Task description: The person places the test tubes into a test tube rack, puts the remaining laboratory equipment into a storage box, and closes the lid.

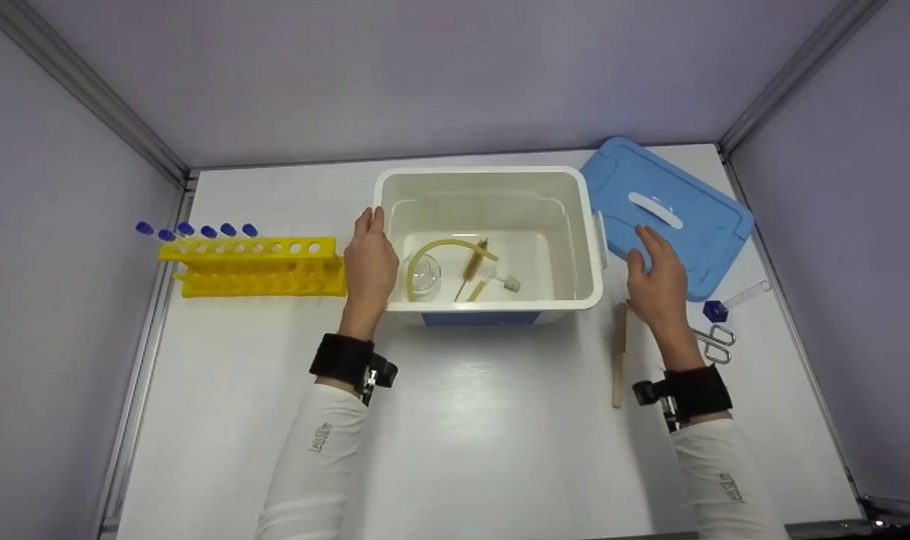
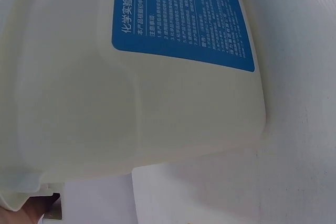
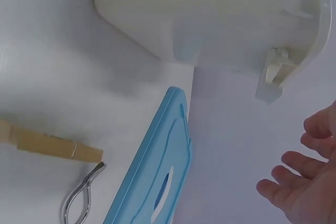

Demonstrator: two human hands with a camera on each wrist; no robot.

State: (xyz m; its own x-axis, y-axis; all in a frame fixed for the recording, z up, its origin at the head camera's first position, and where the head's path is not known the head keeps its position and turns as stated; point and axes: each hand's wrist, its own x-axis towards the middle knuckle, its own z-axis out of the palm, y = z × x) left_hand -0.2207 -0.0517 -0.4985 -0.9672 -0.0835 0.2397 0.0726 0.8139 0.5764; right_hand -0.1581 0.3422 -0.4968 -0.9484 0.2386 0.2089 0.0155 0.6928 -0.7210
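Note:
A white plastic box [image 1: 492, 306] without its lid stands upright at the table's back middle. At the box's left rim is my left hand [image 1: 370, 262], its visible fingers pointing forward along the outside. Part of that hand [image 2: 23, 212] shows beside the box's side latch in the left wrist view. My right hand [image 1: 659, 283] is spread, apart from the box's right side and above the blue lid [image 1: 695, 232]. Inside the box lie a yellowish rubber tube [image 1: 447, 242], a test tube brush [image 1: 475, 261], a round clear glass piece [image 1: 426, 276] and a stopper [image 1: 511, 283].
A yellow test tube rack [image 1: 263, 281] stands left, with several blue-capped tubes [image 1: 208, 232] in it. Right of the box lie a wooden test tube clamp [image 1: 619, 356], metal tongs [image 1: 717, 345] and a clear tube [image 1: 747, 294] with a blue base. Walls border the table.

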